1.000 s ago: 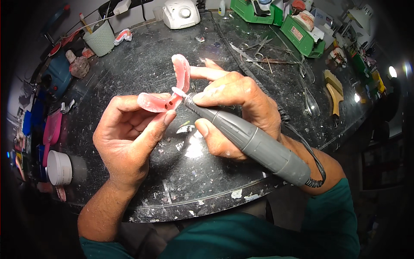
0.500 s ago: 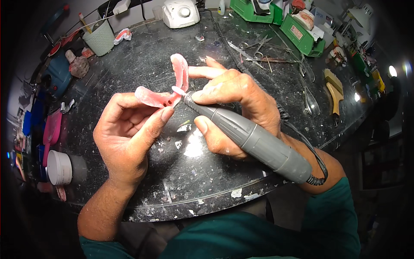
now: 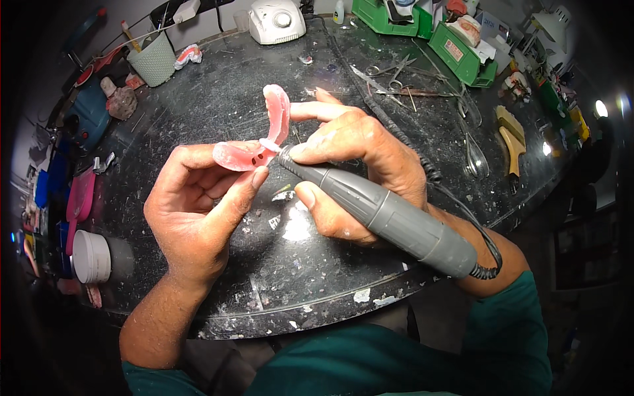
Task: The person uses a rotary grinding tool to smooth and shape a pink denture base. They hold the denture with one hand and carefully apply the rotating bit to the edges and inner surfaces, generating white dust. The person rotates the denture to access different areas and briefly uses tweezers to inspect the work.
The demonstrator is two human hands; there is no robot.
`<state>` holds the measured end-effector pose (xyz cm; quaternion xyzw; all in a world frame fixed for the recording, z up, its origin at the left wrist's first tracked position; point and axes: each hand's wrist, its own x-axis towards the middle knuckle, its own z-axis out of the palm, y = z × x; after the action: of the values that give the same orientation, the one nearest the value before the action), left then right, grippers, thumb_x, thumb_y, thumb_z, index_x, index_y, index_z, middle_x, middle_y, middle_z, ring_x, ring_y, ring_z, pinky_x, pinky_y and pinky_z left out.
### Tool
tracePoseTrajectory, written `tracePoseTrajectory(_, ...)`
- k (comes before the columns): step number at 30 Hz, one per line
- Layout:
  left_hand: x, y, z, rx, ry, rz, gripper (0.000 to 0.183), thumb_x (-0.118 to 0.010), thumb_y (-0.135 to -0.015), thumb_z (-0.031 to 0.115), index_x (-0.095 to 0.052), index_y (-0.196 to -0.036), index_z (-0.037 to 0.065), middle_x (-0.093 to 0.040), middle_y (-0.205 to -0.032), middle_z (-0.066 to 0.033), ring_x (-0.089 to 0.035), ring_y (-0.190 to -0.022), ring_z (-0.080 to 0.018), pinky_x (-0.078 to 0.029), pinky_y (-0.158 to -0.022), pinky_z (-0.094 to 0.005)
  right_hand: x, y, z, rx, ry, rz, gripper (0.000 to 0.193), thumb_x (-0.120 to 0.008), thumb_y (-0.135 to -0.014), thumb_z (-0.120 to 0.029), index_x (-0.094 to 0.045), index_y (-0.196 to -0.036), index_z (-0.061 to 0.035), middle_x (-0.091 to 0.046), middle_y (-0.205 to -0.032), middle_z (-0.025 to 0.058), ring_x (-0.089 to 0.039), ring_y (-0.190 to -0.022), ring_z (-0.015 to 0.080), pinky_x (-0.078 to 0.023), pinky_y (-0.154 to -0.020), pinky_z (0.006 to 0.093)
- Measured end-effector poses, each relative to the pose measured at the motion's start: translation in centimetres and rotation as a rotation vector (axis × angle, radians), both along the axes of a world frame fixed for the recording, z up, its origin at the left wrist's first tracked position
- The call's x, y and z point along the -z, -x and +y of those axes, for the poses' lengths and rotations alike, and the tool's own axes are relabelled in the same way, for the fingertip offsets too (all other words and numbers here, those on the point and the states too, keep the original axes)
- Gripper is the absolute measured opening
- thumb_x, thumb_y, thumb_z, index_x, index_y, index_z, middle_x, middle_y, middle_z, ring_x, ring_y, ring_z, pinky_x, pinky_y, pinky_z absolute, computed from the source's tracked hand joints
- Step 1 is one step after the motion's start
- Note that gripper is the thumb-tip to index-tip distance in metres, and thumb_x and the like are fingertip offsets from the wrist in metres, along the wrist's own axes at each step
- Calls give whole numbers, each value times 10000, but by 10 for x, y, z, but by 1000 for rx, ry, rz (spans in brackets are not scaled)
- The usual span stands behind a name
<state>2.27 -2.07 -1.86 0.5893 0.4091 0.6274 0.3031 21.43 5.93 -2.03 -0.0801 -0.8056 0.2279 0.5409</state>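
Over the desk's (image 3: pixel 198 290) middle I see a pink horseshoe denture plate (image 3: pixel 261 135), left hand (image 3: pixel 195 211) pinching it, right hand (image 3: pixel 356 171) gripping a grey handpiece (image 3: pixel 389 214); green boxes (image 3: pixel 422 30) at far-right edge.

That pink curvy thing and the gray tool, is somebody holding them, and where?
Yes. The left hand pinches the pink denture plate by its lower end. The right hand grips the gray handpiece near its front, like a pen.

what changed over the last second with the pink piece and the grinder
Very little. The left hand has turned the pink denture base slightly, its upper arm now more upright. The right hand keeps the grey handpiece at the same spot on it. Both grips and the black worktop are unchanged.
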Motion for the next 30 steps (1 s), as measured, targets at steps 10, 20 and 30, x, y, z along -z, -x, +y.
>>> tracePoseTrajectory(10,-1,-3,0,-44,-45,72,270,-689,-812,-127,-561,-1037,-48,-643,-1116,-204,-652,-1066,-240,-538,-958,-348,3,-2,6,-29,-120,-22,367,-708,-689,6,-609,-1042,-24,-654,-928,89,-623,-1083,322,-348,-1083,577)
tracePoseTrajectory(20,1,-6,-1,-37,-89,79,239,-673,-827,-115,-569,-1021,-22,-648,-1116,-196,-638,-1069,-214,-510,-963,-344,-1,0,0,17,-56,21,345,-773,-629,-9,-645,-947,-49,-643,-885,74,-645,-1041,313,-432,-1025,566)
tracePoseTrajectory(30,0,-3,1,-29,-101,81,267,-688,-807,-133,-563,-1023,-36,-647,-1114,-202,-648,-1075,-242,-537,-951,-349,-2,2,2,-23,-74,45,331,-767,-649,0,-628,-945,-52,-641,-880,66,-662,-1033,307,-413,-1035,594)
